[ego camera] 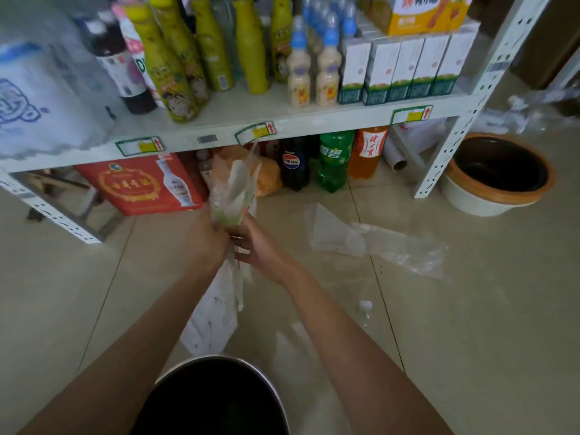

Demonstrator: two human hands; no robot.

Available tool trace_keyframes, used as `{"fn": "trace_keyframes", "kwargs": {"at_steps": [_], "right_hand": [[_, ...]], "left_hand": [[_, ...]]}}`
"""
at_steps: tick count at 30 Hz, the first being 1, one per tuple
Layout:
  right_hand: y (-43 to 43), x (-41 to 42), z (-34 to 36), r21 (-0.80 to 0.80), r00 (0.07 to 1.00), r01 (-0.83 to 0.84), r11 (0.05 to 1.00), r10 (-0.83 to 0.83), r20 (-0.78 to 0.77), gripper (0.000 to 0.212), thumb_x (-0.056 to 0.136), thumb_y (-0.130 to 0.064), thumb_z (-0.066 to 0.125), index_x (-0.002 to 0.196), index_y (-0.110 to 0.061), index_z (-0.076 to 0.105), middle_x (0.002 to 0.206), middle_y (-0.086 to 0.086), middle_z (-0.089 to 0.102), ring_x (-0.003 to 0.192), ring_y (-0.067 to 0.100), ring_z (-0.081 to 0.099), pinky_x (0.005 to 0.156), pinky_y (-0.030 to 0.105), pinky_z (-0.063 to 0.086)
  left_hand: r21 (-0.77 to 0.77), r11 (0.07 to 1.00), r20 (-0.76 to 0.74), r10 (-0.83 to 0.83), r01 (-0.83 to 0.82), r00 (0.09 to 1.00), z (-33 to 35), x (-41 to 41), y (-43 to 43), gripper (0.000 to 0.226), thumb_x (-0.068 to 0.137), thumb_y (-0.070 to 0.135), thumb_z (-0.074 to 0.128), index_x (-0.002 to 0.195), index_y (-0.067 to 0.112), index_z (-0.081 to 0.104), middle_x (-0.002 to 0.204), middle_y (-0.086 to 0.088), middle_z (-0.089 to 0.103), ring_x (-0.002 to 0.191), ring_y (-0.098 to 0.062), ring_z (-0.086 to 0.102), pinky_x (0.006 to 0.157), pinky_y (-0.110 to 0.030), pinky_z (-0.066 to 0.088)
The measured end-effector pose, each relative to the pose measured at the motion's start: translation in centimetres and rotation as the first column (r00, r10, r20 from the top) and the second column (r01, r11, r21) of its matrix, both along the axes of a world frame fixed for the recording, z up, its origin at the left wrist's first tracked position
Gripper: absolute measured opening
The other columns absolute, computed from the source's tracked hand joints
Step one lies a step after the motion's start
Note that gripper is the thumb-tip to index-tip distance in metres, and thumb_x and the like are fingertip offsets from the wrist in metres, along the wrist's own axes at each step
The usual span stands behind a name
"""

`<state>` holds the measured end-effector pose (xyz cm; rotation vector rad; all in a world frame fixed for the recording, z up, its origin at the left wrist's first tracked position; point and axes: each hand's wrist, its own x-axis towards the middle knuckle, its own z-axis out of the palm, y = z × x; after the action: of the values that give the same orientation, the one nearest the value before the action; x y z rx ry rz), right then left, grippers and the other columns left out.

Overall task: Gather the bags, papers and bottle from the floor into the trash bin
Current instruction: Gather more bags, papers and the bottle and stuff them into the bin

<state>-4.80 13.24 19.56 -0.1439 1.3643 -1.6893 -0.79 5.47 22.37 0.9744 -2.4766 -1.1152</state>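
Both hands meet in the middle of the view, above the floor. My left hand point(209, 238) and my right hand point(255, 244) are shut on a bundle of clear and white plastic bags point(233, 189) that sticks up above the fingers, while a white printed bag point(216, 312) hangs below them. Directly beneath, at the bottom edge, stands the trash bin point(276, 392) with a metal rim and dark inside. On the floor to the right lie a clear plastic bag point(405, 246) and a white paper point(332, 233). A small clear bottle point(365, 312) with a white cap lies near my right forearm.
A white metal shelf point(282, 127) full of bottles and cartons stands ahead, with soda bottles point(334, 160) and a red box point(141, 183) under it. A round pot point(499, 174) with a brown rim sits at the right. More clear plastic point(533, 111) lies behind it.
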Motion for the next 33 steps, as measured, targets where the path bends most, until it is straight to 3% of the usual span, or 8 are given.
{"fn": "trace_keyframes", "kwargs": {"at_steps": [5,10,13,18,21,24,29,33], "right_hand": [[1.3,-4.6,-5.7,0.465,0.903,-0.029,0.885,0.223,-0.367,0.046,0.098,-0.031,0.045,0.128,0.002,0.054,0.136,0.016,0.055,0.126,0.030,0.051,0.101,0.035,0.042],[6.1,-11.4,-17.1,0.875,0.748,0.105,0.473,0.542,-0.383,0.069,0.095,-0.024,0.049,0.147,0.005,0.015,0.158,0.020,0.015,0.146,0.031,0.020,0.116,0.036,0.025],[7.3,-14.0,-22.5,0.922,0.717,0.128,0.365,0.608,-0.340,0.080,0.095,-0.028,0.050,0.150,0.001,0.000,0.161,0.015,-0.006,0.150,0.026,-0.001,0.122,0.037,0.014],[7.1,-14.8,-28.4,0.920,0.682,0.253,0.300,0.620,-0.389,0.078,0.094,-0.034,0.050,0.150,0.000,0.006,0.161,0.017,0.008,0.149,0.027,0.013,0.120,0.038,0.013],[6.4,-12.7,-29.3,0.842,0.576,0.439,0.314,0.621,-0.532,0.039,0.088,-0.006,0.055,0.124,0.007,0.053,0.127,0.029,0.056,0.116,0.040,0.056,0.101,0.046,0.042],[6.7,-11.1,-29.6,0.797,0.455,0.495,0.346,0.678,-0.577,0.017,0.064,0.015,0.066,0.080,0.009,0.066,0.077,0.026,0.065,0.069,0.039,0.068,0.060,0.044,0.057],[5.0,-9.5,-24.3,0.696,0.663,0.456,0.555,0.309,-0.682,0.015,0.096,-0.007,0.041,0.093,-0.003,0.055,0.096,0.018,0.064,0.082,0.030,0.061,0.068,0.036,0.045],[-0.3,-5.9,-16.7,0.479,0.663,0.326,0.815,0.163,-0.730,0.016,0.098,-0.020,0.041,0.093,-0.005,0.044,0.092,0.017,0.063,0.080,0.032,0.063,0.070,0.043,0.052]], "left_hand": [[-0.071,0.996,0.021,-0.048,0.049,0.999,-4.9,-1.3,-2.0,0.054,0.081,-0.012,0.038,0.130,0.007,0.047,0.089,-0.016,0.062,0.066,-0.016,0.051,0.061,-0.012,0.028],[-0.038,0.997,0.047,-0.071,0.073,0.996,-9.7,-3.0,-3.6,0.049,0.086,-0.007,0.037,0.131,0.011,0.046,0.104,-0.010,0.062,0.092,-0.020,0.055,0.076,-0.021,0.034],[-0.053,0.994,0.027,-0.096,0.097,0.995,-12.7,-3.6,-5.0,0.056,0.081,-0.015,0.034,0.131,0.007,0.045,0.111,-0.013,0.062,0.089,-0.017,0.055,0.070,-0.005,0.035],[-0.001,0.995,0.037,-0.097,0.098,0.995,-16.8,-4.0,-6.5,0.058,0.079,-0.015,0.033,0.129,0.012,0.046,0.080,-0.002,0.060,0.059,-0.006,0.050,0.052,0.001,0.040],[0.017,0.995,0.040,-0.099,0.098,0.994,-18.5,-4.1,-6.5,0.059,0.080,-0.014,0.033,0.130,0.015,0.046,0.084,-0.008,0.064,0.059,-0.016,0.054,0.053,-0.009,0.043],[0.054,0.996,0.045,-0.067,0.064,0.997,-18.6,-3.8,-6.4,0.060,0.081,-0.014,0.033,0.132,0.016,0.044,0.088,-0.009,0.065,0.062,-0.022,0.056,0.054,-0.016,0.045],[0.090,0.996,0.052,-0.007,0.002,0.999,-16.6,-3.3,-6.6,0.057,0.079,-0.016,0.033,0.129,0.009,0.046,0.107,-0.009,0.063,0.086,-0.015,0.052,0.078,-0.020,0.040],[0.128,0.992,0.044,-0.026,0.020,0.999,-13.8,-3.2,-5.2,0.049,0.085,-0.009,0.034,0.128,0.011,0.048,0.101,-0.002,0.058,0.084,-0.017,0.052,0.074,-0.025,0.039]]}}
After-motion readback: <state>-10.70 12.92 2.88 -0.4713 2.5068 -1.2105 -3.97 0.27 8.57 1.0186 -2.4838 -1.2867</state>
